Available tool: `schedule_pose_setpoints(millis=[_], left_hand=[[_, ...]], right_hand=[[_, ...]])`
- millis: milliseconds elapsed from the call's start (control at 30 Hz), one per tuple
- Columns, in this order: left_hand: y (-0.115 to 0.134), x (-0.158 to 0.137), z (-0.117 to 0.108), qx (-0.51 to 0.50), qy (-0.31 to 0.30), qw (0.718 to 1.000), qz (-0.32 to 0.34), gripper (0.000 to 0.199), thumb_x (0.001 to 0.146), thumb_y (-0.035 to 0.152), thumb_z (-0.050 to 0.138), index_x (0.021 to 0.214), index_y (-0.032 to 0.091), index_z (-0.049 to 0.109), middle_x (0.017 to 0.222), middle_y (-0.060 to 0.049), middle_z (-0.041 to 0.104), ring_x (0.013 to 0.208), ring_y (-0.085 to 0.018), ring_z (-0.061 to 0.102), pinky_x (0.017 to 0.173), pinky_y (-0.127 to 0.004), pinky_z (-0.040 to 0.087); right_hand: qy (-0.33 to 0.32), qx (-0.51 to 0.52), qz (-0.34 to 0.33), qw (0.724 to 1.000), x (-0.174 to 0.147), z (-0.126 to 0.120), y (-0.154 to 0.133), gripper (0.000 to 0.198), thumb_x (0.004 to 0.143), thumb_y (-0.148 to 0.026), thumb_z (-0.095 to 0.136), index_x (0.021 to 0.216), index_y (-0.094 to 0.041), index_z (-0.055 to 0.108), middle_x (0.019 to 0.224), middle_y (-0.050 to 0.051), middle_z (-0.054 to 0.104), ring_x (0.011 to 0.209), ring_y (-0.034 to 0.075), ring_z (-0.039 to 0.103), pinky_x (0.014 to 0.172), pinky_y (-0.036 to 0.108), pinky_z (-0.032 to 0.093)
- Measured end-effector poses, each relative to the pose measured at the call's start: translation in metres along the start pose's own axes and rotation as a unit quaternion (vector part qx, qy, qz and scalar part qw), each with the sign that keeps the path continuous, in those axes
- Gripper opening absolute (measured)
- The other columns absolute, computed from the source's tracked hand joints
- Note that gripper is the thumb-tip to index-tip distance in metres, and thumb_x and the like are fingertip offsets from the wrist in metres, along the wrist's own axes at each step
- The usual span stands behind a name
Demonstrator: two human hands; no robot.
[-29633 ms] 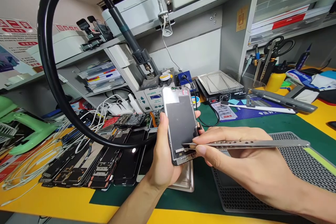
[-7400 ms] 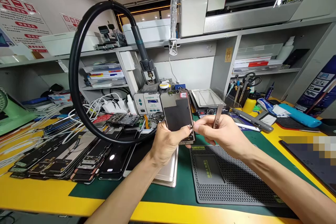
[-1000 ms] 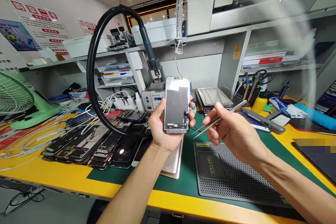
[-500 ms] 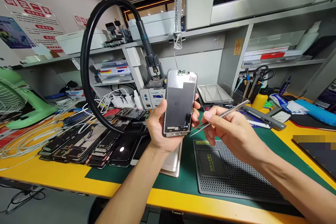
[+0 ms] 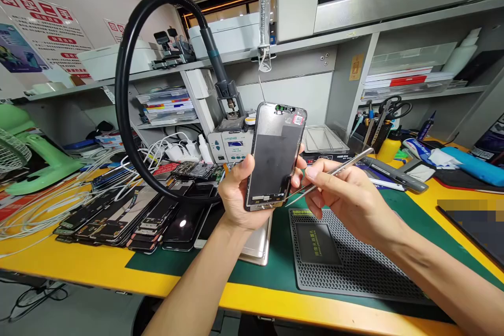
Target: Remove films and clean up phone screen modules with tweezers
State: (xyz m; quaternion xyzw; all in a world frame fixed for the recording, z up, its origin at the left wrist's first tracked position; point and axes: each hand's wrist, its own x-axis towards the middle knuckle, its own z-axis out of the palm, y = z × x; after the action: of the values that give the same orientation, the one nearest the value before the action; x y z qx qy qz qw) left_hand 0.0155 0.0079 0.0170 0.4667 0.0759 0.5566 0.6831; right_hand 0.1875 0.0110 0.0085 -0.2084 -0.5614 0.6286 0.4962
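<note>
Both forearms are bare to the frame's edge; the left hand (image 5: 240, 197) and right hand (image 5: 346, 197) wear nothing.

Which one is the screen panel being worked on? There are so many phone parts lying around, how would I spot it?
Start at the big black hose looping over the yellow bench. Just right of its lower end, the left hand holds one screen panel upright in the air, the right hand aiming tweezers at its lower edge. Unlike the panels lying flat in rows, it is lifted, showing its dark back.

Phone screen (image 5: 275, 155) — tweezers (image 5: 331, 176) beside
</note>
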Motion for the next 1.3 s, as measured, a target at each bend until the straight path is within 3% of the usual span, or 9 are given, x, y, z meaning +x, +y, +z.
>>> schedule_pose_setpoints(millis=[167,333,600,800,1033,1300], left_hand=[[0.0007,-0.0002,-0.0017,0.005,0.016,1.000,-0.015,0.059,0.080,0.056,0.063,0.119,0.011,0.069,0.104,-0.016,0.070,0.074,-0.025,0.065,0.080,-0.045,0.054],[0.0004,0.0005,0.0012,0.003,0.015,1.000,-0.007,0.058,0.082,0.056,0.060,0.114,0.008,0.070,0.094,-0.014,0.069,0.076,-0.024,0.064,0.081,-0.040,0.052],[-0.0004,0.0000,-0.0001,0.001,0.008,1.000,-0.004,0.056,0.084,0.054,0.058,0.118,0.010,0.069,0.107,-0.017,0.070,0.078,-0.024,0.065,0.079,-0.043,0.055],[-0.0023,-0.0009,-0.0031,-0.007,0.044,0.999,-0.001,0.058,0.081,0.054,0.063,0.127,0.018,0.064,0.109,-0.016,0.070,0.093,-0.034,0.068,0.080,-0.048,0.055],[-0.0016,0.0000,0.0027,-0.009,0.041,0.999,0.019,0.046,0.083,0.050,0.060,0.112,0.015,0.070,0.107,-0.014,0.067,0.083,-0.025,0.063,0.078,-0.040,0.052],[0.0004,-0.0001,0.0026,-0.021,0.030,0.999,0.004,0.054,0.080,0.051,0.063,0.113,0.010,0.070,0.102,-0.014,0.064,0.083,-0.021,0.058,0.080,-0.034,0.049]], right_hand=[[0.001,0.010,0.006,1.000,-0.0002,0.0017,-0.0008,0.022,0.090,-0.032,0.069,0.074,-0.016,0.069,0.087,0.006,0.069,0.055,0.010,0.050,0.048,0.024,0.046],[-0.002,0.021,0.002,1.000,0.0004,0.0010,-0.0005,0.022,0.092,-0.029,0.067,0.073,-0.018,0.068,0.088,0.005,0.071,0.056,0.011,0.050,0.048,0.024,0.046],[-0.002,0.011,0.016,1.000,-0.0010,-0.0001,0.0004,0.022,0.090,-0.032,0.069,0.074,-0.018,0.068,0.084,0.003,0.068,0.052,0.010,0.051,0.049,0.025,0.044],[0.008,0.007,-0.003,1.000,-0.0024,0.0023,0.0006,0.023,0.084,-0.039,0.076,0.076,-0.018,0.070,0.083,0.004,0.069,0.051,0.011,0.053,0.047,0.026,0.044],[-0.006,0.003,0.022,1.000,-0.0023,0.0047,0.0031,0.027,0.085,-0.040,0.076,0.072,-0.018,0.068,0.070,0.002,0.062,0.053,0.012,0.053,0.047,0.024,0.044],[0.000,0.026,0.043,0.999,-0.0023,0.0047,0.0067,0.025,0.083,-0.040,0.078,0.077,-0.018,0.069,0.066,0.001,0.062,0.053,0.012,0.055,0.047,0.022,0.044]])
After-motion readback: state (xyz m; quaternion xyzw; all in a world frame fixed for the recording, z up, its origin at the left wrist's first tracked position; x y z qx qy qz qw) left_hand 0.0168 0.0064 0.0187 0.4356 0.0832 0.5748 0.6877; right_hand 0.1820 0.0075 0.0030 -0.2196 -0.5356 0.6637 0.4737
